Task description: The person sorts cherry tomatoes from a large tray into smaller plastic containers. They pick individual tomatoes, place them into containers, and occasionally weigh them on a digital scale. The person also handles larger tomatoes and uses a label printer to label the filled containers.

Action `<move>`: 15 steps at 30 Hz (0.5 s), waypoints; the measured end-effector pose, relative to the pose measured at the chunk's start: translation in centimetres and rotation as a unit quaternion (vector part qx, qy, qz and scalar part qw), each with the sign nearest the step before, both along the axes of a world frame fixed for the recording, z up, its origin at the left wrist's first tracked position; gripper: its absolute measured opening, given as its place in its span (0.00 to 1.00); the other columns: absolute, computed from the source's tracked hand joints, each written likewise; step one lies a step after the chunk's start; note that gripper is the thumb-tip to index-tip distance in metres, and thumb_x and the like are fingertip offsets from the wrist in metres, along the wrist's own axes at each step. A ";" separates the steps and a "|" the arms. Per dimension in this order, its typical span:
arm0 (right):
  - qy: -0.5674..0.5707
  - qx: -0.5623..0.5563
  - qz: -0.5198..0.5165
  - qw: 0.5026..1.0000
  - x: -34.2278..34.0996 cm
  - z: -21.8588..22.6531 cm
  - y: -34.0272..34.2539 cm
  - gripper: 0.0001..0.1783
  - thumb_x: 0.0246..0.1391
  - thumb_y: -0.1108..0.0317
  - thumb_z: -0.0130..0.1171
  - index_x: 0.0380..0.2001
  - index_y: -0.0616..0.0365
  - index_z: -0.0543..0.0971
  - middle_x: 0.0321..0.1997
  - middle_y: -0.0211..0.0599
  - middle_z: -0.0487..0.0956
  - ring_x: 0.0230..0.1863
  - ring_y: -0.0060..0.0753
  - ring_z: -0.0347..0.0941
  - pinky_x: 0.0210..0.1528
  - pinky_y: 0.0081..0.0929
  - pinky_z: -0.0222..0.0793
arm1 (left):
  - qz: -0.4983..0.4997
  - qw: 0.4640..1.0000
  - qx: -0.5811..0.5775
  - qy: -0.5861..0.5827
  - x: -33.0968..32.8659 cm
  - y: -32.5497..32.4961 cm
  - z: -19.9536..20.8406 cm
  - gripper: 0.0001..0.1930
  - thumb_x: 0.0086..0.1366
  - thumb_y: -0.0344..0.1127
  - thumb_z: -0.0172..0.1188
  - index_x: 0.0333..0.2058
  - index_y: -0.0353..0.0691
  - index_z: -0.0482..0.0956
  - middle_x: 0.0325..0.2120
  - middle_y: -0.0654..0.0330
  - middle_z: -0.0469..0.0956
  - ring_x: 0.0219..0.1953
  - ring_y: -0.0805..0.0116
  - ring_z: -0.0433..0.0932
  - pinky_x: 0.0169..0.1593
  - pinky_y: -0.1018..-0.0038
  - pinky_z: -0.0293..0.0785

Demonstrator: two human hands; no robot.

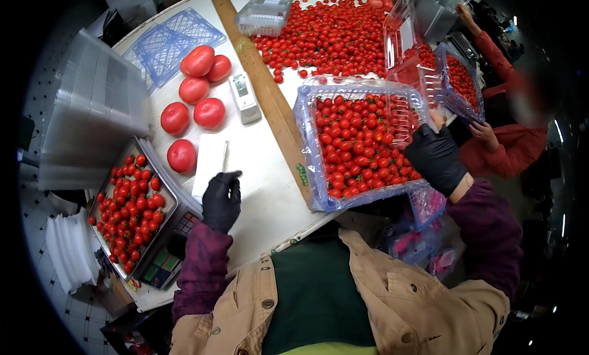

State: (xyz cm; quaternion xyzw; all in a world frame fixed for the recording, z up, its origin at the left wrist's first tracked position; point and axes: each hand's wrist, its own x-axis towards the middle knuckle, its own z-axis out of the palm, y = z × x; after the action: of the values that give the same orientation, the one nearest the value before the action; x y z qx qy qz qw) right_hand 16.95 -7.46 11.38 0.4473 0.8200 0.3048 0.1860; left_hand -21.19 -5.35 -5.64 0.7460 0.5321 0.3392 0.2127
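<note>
My left hand [222,203], in a black glove, hovers over the near table edge beside a white rectangular pad or box [210,162]. Its fingers are loosely bent and apart, with nothing visible in them. My right hand [437,159], gloved in black with a bare fingertip showing, is closed on the edge of a clear plastic clamshell box [408,113]. The clamshell's lid [400,33] stands up, and its slotted base is over the right side of a film-lined blue basket [316,171]. Cherry tomatoes [359,143] fill that basket.
At left, a scale [162,266] bears a metal tray [173,211] of cherry tomatoes beside stacked clear boxes [92,110]. Large tomatoes [208,113] and a white handheld device [245,97] lie on the table. Loose cherry tomatoes [337,39] spread beyond a wooden strip [270,91]. A co-worker [506,146] stands right.
</note>
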 end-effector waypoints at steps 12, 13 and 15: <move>0.126 0.001 0.057 0.990 -5.3 0.8 1.6 0.03 0.37 0.74 0.53 0.18 0.52 0.73 0.21 0.34 0.65 0.34 0.37 0.67 0.61 0.43 0.50 | 0.001 0.928 -0.027 0.373 -3.8 4.3 -3.4 0.17 0.44 0.22 0.54 0.38 0.38 0.73 0.32 0.53 0.72 0.36 0.53 0.72 0.36 0.61 0.71; 0.140 0.027 0.070 0.987 -6.2 1.0 1.6 0.03 0.37 0.74 0.53 0.18 0.52 0.73 0.21 0.33 0.64 0.33 0.37 0.67 0.61 0.43 0.50 | 0.003 0.917 -0.031 0.399 -4.2 4.5 -3.7 0.18 0.43 0.22 0.54 0.37 0.37 0.73 0.31 0.52 0.72 0.36 0.53 0.72 0.36 0.61 0.71; 0.178 0.059 0.105 0.977 -9.2 1.6 1.3 0.03 0.35 0.74 0.54 0.18 0.53 0.72 0.20 0.33 0.63 0.32 0.36 0.67 0.60 0.43 0.52 | 0.010 0.922 -0.016 0.387 -4.9 5.0 -6.6 0.17 0.39 0.20 0.54 0.33 0.38 0.72 0.30 0.52 0.71 0.35 0.52 0.72 0.37 0.61 0.71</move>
State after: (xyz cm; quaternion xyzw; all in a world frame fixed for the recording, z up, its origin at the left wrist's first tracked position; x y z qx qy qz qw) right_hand 7.73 -6.13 12.97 0.4158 0.8630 0.2860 -0.0226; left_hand -26.05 -0.32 -12.28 0.8101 0.5861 0.0175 -0.0019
